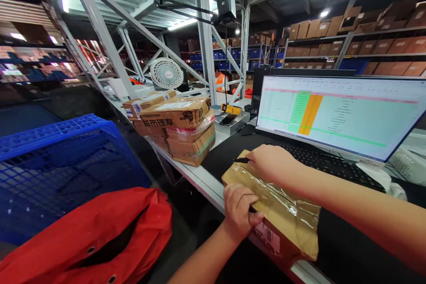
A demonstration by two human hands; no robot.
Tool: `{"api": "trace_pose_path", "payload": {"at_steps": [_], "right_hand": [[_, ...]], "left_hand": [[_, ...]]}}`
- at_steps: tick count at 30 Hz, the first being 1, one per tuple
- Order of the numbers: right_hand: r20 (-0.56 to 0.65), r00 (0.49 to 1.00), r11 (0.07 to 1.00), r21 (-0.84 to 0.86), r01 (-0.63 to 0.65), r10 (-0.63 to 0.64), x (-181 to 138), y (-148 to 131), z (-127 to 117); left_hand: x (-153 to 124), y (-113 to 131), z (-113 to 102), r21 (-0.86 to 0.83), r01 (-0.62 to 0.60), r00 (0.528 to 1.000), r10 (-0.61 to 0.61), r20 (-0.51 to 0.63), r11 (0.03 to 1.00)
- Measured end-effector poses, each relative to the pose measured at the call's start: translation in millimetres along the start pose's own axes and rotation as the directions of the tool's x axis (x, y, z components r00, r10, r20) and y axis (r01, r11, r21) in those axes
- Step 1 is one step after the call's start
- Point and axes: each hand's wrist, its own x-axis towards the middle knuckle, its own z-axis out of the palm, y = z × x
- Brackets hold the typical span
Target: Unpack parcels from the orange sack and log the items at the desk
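A brown cardboard box (282,195), its top covered in shiny clear tape, lies at the front edge of the desk. My left hand (240,208) grips its near side, fingers on the top edge and thumb against the side by a printed label (267,237). At the box's far left end my right hand (266,159) is closed on a slim black tool (241,159), whose tip points left over the taped top. Most of the tool is hidden by my fingers, so its exact kind does not show. My right forearm crosses above the box.
Taped cardboard parcels (179,115) are stacked left of the box. Behind my right arm stand a black keyboard (309,159) and a lit monitor (339,115). A blue plastic crate (126,155) and red fabric (100,226) are on the left. A person (220,80) in orange is farther back.
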Motion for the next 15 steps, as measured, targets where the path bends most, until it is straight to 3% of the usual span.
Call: {"api": "trace_pose_path", "payload": {"at_steps": [5, 9, 15], "right_hand": [[0.027, 0.999, 0.997, -0.077, 0.024, -0.022, -5, -10, -3], [0.128, 0.992, 0.984, -0.175, 0.011, 0.012, -26, -7, -9], [0.209, 0.974, 0.980, -0.195, -0.041, 0.082, -82, 24, -5]], "left_hand": [[-5, -1, 12, -0.051, 0.038, 0.997, -0.041, -0.070, 0.998], [-6, -1, 11, -0.086, 0.049, 0.996, -0.055, -0.065, 0.995], [2, -3, 5, -0.065, 0.013, 1.000, -0.013, -0.008, 0.998]]}}
